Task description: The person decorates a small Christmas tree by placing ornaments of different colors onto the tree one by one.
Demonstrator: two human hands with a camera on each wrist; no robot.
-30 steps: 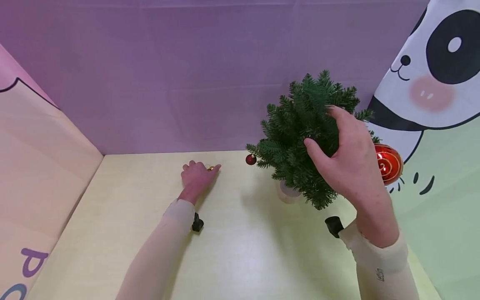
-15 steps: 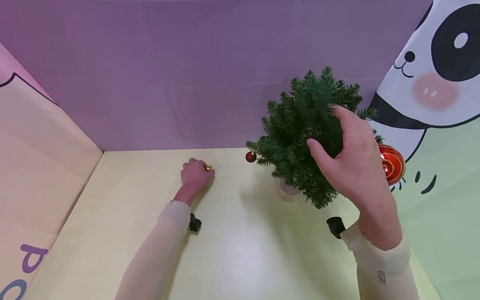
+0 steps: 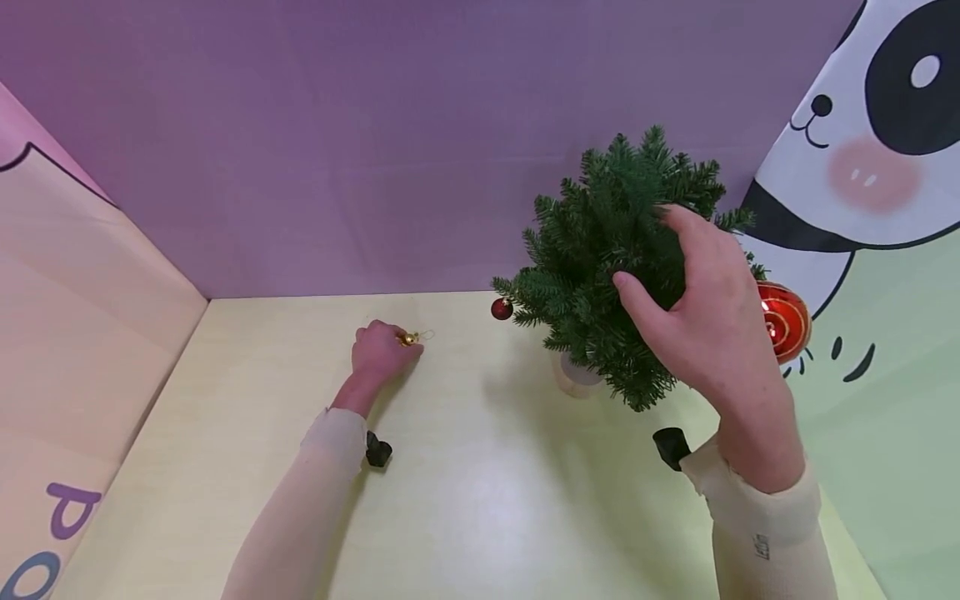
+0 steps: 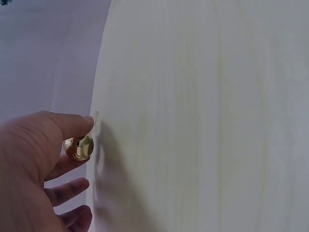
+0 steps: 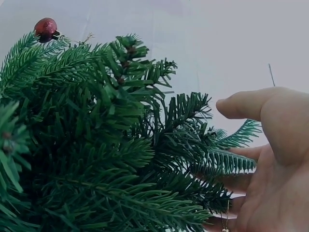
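Observation:
Between thumb and forefinger, my left hand (image 3: 378, 357) pinches a small gold Christmas bauble (image 4: 81, 149) with a thin hanging loop, close over the table towards its back edge. A small artificial Christmas tree (image 3: 592, 275) stands to the right on a pale round base (image 3: 576, 379). My right hand (image 3: 716, 329) lies against its right side, thumb apart from the fingers. Branches partly hide those fingers (image 5: 251, 153) in the right wrist view. From a left branch hangs a small dark red bauble (image 3: 502, 309). A large red bauble with gold swirls (image 3: 783, 323) shows beyond my right wrist.
The light wooden table (image 3: 465, 467) meets a purple cloth backdrop (image 3: 360, 167) at the back. A pale panel (image 3: 82, 333) borders the left side, and a panda-print sheet (image 3: 862, 183) borders the right, close behind the tree.
My left hand has drawn slightly left with the gold bauble, which now shows more clearly between curled fingers. The right hand has stayed at the tree.

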